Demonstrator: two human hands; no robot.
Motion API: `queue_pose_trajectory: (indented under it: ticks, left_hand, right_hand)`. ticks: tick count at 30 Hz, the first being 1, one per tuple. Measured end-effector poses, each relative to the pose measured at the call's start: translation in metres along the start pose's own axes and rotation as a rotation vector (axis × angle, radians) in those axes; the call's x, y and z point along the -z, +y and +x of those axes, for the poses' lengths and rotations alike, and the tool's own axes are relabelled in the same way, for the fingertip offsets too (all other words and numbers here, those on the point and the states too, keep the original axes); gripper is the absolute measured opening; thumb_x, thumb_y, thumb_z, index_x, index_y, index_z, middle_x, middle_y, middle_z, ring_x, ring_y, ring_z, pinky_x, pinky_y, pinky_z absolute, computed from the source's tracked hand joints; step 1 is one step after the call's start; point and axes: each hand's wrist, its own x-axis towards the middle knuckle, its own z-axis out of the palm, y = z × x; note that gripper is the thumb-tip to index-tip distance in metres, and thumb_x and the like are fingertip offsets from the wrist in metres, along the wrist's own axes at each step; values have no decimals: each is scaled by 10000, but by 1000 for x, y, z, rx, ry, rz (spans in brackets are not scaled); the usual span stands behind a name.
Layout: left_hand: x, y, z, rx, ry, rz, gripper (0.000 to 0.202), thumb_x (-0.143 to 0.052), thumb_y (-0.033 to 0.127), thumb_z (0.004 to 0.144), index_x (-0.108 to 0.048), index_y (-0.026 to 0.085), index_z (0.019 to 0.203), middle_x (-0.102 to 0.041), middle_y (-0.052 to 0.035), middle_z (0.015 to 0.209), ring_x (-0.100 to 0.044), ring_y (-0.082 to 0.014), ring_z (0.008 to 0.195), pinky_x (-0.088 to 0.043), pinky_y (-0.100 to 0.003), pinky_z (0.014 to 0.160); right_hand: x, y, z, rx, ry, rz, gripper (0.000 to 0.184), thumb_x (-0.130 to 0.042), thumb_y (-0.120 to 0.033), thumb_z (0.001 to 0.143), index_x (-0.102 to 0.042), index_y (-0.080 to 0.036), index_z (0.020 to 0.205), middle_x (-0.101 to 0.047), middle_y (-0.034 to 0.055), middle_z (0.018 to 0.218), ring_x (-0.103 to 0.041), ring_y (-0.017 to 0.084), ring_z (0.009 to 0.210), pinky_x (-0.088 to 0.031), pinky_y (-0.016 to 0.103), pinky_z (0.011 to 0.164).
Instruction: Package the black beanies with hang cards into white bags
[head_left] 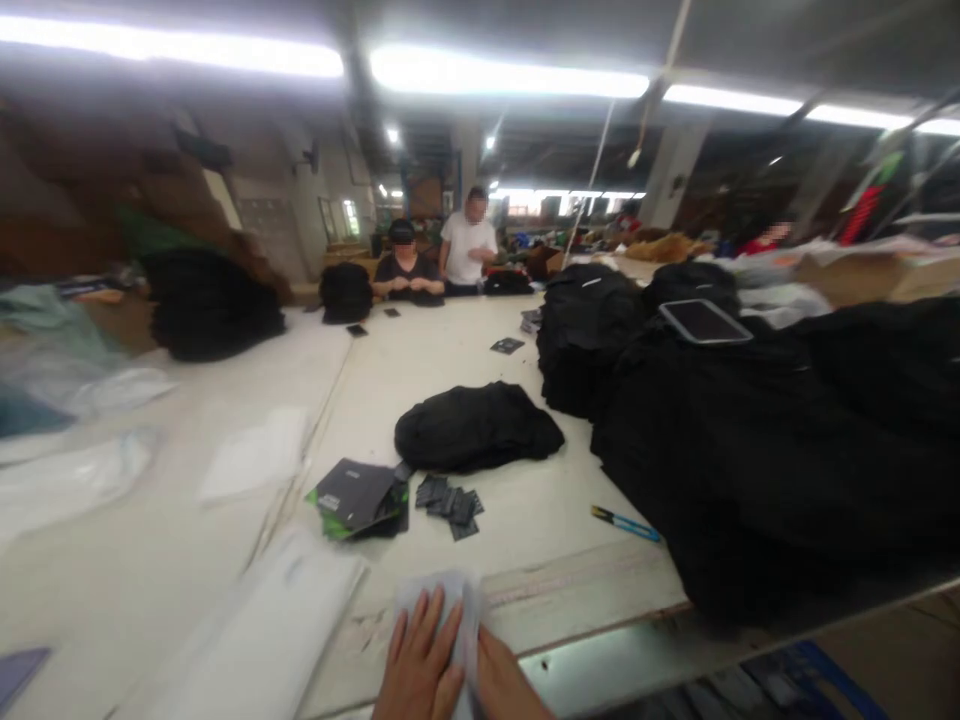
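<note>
My left hand [420,662] lies at the table's near edge with its fingers stretched flat on a pale, thin sheet or bag [448,592]. My right hand [504,685] is right beside it, against the sheet's right edge. Its fingers are hidden by the sheet, so its grip does not show. Just beyond the hands lie several small dark tags [450,500] and a stack of dark cards with green edges [358,497]. A folded black garment [476,425] lies farther up the white table [540,520].
A big heap of black garments [757,450] fills the right side, with a tablet [705,321] on top. A blue pen [626,523] lies by the heap. White plastic bags [255,455] are spread on the left. Two people [409,268] work at the far end.
</note>
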Motion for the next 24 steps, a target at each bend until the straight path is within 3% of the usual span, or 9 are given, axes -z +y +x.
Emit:
queue_pose_trajectory:
  ticks: [2, 5, 9, 11, 13, 16, 18, 21, 24]
  left_hand:
    - [0, 9, -7, -23, -25, 81, 494, -352, 275, 877, -251, 356, 1353, -199, -15, 1463, -170, -285, 1337, -161, -582, 1043]
    - [1, 26, -15, -4, -86, 145, 521, -414, 353, 856, -235, 414, 1341, -111, -7, 1485, -80, -322, 1346, -112, -634, 1016]
    - [4, 41, -11, 23, -83, 180, 467, -491, 431, 797, -404, 421, 1256, -220, -21, 1457, -141, -341, 1328, -86, -652, 1000]
    - [11, 43, 2, 40, -71, 175, 379, -537, 440, 759, -543, 386, 1133, -373, -47, 1367, -273, -343, 1268, -160, -640, 980]
    - [21, 42, 25, 74, -33, 131, 264, -525, 435, 767, -630, 349, 993, -510, -53, 1206, -419, -290, 1154, -276, -557, 958]
    - [34, 34, 66, 123, 43, 94, 290, -432, 383, 832, -621, 293, 1033, -559, -58, 1122, -488, -222, 1064, -369, -408, 916]
    - [34, 27, 88, 129, -45, 121, 306, -415, 336, 837, -628, 225, 1028, -598, -80, 1065, -524, -222, 1011, -402, -364, 873]
    - [22, 22, 102, 100, -232, 134, 264, -436, 304, 821, -672, 186, 824, -657, -62, 855, -588, -200, 848, -440, -302, 777]
    - [13, 18, 103, 114, -203, 138, 269, -413, 285, 835, -652, 168, 793, -657, -68, 842, -597, -195, 820, -444, -285, 738]
  right_hand:
    - [3, 13, 4, -116, -96, 120, 323, -540, -388, 787, -593, -190, 1037, -625, 80, 1068, -568, 224, 988, -444, 371, 845]
    - [28, 16, 4, -291, -145, 233, 377, -618, -370, 707, -591, -168, 1024, -671, 65, 903, -633, 192, 798, -485, 353, 745]
    - [71, -2, 6, -223, 372, 7, 334, -647, -297, 693, -574, -183, 998, -668, 56, 855, -615, 131, 642, -504, 263, 594]
    - [80, -9, 12, -188, 490, -57, 261, -621, -272, 710, -576, -167, 944, -661, 70, 853, -604, 125, 613, -496, 242, 530]
    - [78, -9, 22, -192, 427, -99, 197, -586, -284, 730, -584, -154, 878, -650, 68, 833, -587, 110, 560, -471, 222, 457]
    - [66, -3, 43, -173, 331, -177, 189, -543, -327, 749, -587, -144, 762, -627, 45, 761, -549, 86, 467, -409, 196, 362]
    - [61, 1, 54, -157, 327, -211, 209, -528, -338, 749, -565, -145, 678, -601, 20, 681, -502, 68, 397, -352, 184, 311]
    - [57, 4, 61, -136, 332, -247, 229, -517, -341, 744, -532, -154, 613, -559, -15, 576, -440, 53, 344, -295, 175, 281]
    - [50, 11, 47, -132, 312, -281, 233, -502, -326, 744, -512, -164, 576, -504, -49, 460, -394, 48, 312, -269, 165, 281]
